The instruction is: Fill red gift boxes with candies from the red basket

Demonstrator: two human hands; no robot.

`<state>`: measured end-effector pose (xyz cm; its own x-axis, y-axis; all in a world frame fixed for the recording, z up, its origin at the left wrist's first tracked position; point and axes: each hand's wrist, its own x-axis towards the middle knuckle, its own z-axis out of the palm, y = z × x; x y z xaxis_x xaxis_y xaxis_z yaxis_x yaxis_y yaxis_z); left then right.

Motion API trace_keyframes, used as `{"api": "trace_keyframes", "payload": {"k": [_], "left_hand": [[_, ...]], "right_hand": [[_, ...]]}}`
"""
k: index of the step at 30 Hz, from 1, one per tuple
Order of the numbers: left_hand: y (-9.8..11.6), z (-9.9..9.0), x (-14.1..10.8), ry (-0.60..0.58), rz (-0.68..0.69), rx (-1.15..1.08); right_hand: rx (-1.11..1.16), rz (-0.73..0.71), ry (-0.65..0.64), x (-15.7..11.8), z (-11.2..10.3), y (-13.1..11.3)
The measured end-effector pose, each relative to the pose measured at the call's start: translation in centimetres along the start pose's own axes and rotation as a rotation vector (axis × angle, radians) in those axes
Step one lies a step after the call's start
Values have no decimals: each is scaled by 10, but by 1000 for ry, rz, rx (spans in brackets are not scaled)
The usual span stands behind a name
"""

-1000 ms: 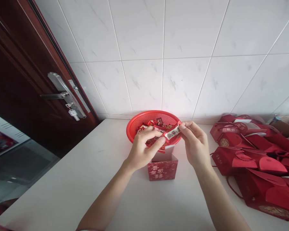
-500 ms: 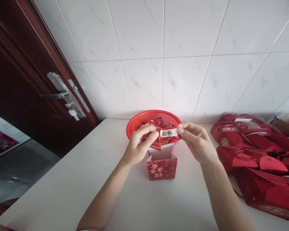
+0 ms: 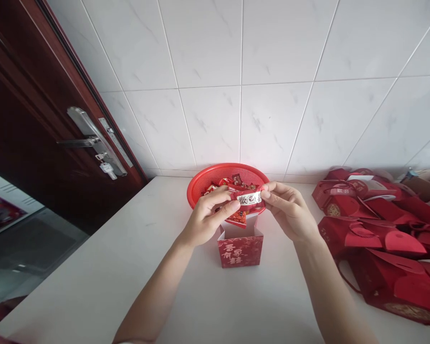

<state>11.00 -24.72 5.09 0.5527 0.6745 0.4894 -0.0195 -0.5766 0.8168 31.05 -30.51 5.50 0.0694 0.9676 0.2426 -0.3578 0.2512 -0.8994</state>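
Between my two hands is a red candy packet [image 3: 250, 198] with a white label and dark characters. My left hand [image 3: 210, 216] pinches its left end, and another red and orange packet [image 3: 237, 219] hangs below those fingers. Its right end is pinched by the thumb and fingers of my right hand [image 3: 290, 208]. Just beneath stands an open red gift box [image 3: 241, 251] with pale characters on its front and a white inside. Behind the hands, a red plastic basket [image 3: 197, 184] holds several wrapped candies [image 3: 232, 180], partly hidden by my fingers.
Several red gift boxes [image 3: 376, 239] with flaps are crowded along the right side of the white table [image 3: 129, 267]. A tiled wall [image 3: 208, 119] rises behind the basket. On the left is a dark wooden door [image 3: 39, 119] with a handle and keys [image 3: 106, 167].
Both hands have drawn slightly closer together, and the labelled packet looks more bent. The orange packet under my left hand has shifted a little right and down. The box stands in place.
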Motion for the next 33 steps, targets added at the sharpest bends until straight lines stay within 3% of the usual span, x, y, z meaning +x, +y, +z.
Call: {"api": "trace_keyframes", "payload": {"k": [9,25,33], "left_hand": [[-1,-2,2,32,19,59],[0,-8,4,9,1,44],[0,-8,5,12,0,31]], "right_hand": [[-117,-86,65,-1,-5,2],[-122,-77,85,0,-6,4],[-92,-19,24,0,-5,2]]}}
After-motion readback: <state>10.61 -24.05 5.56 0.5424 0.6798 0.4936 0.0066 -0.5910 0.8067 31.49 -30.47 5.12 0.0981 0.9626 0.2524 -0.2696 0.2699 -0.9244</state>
